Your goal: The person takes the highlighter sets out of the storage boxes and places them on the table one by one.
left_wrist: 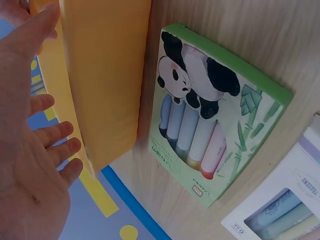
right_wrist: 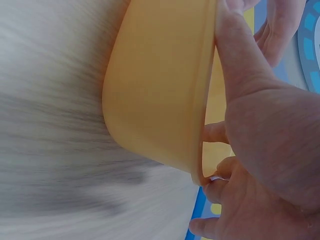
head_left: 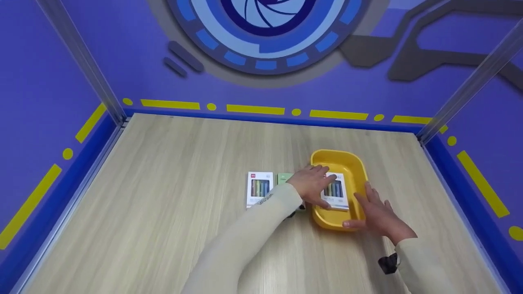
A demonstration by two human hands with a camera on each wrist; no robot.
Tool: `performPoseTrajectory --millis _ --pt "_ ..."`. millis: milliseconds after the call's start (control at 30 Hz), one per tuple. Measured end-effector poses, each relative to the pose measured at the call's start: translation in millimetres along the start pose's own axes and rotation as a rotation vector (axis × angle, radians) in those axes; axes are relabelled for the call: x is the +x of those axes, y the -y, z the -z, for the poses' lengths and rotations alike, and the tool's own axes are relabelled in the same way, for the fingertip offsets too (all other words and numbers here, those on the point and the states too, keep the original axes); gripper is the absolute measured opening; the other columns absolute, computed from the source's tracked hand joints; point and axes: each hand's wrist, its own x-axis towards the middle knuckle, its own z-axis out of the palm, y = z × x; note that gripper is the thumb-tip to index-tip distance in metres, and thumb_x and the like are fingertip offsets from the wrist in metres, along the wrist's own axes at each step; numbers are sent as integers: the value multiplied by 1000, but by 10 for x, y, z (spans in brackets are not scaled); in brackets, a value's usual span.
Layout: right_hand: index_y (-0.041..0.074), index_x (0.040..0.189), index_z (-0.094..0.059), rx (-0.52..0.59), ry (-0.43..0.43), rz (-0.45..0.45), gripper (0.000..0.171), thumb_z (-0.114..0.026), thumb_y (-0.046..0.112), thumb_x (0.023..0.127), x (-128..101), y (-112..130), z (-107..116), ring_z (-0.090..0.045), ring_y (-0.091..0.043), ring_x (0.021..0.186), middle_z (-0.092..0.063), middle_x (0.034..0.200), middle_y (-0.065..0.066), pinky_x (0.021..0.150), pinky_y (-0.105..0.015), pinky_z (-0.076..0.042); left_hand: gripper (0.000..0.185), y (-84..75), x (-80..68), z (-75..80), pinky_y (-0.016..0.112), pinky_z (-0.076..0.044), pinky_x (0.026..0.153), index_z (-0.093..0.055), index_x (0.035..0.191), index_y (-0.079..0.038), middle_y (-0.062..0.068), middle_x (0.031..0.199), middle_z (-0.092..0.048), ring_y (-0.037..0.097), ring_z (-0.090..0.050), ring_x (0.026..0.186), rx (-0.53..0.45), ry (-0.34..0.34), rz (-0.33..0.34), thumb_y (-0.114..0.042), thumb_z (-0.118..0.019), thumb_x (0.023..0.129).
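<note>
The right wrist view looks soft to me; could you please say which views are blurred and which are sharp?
Right wrist view: wooden tabletop smeared by motion blur, yellow plastic tray soft. Left wrist view: green panda-printed marker box crisp. Head view: evenly lit, fairly sharp.

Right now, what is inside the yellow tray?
One white box of coloured markers lies in the yellow tray. The left hand rests on it, hiding its left part; anything beneath cannot be seen.

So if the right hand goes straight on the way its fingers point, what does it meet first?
The right hand lies on the near right rim of the yellow tray, fingers pointing up and left. Probably it would first meet the white box of pens inside the tray, though depth is unclear.
</note>
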Motion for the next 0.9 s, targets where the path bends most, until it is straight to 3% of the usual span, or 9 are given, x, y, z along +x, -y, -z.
performPoseTrajectory --millis 233,500,900 --pt "0 152 -20 2 -10 14 117 -73 65 70 21 -3 -6 10 -50 145 17 158 -26 112 -70 10 91 -62 61 -17 34 -16 124 -18 153 -37 -5 163 -17 15 -18 150 52 -6 -6 -73 -56 79" --pt "0 154 -13 0 -11 22 121 -72 66 70 12 -5 -11 11 -49 145 19 159 -24 111 -70 9 91 -97 112 -38 33 -12 124 -16 153 -40 -7 164 -14 15 -13 151 55 18 5 -72 -57 79" --pt "1 154 -8 10 -15 29 125 -71 68 69 12 -19 -6 11 -50 144 20 158 -24 111 -71 9 90 -131 169 -76 32 -16 123 -21 153 -36 -5 163 -18 16 -18 150 37 10 -7 -68 -62 79"
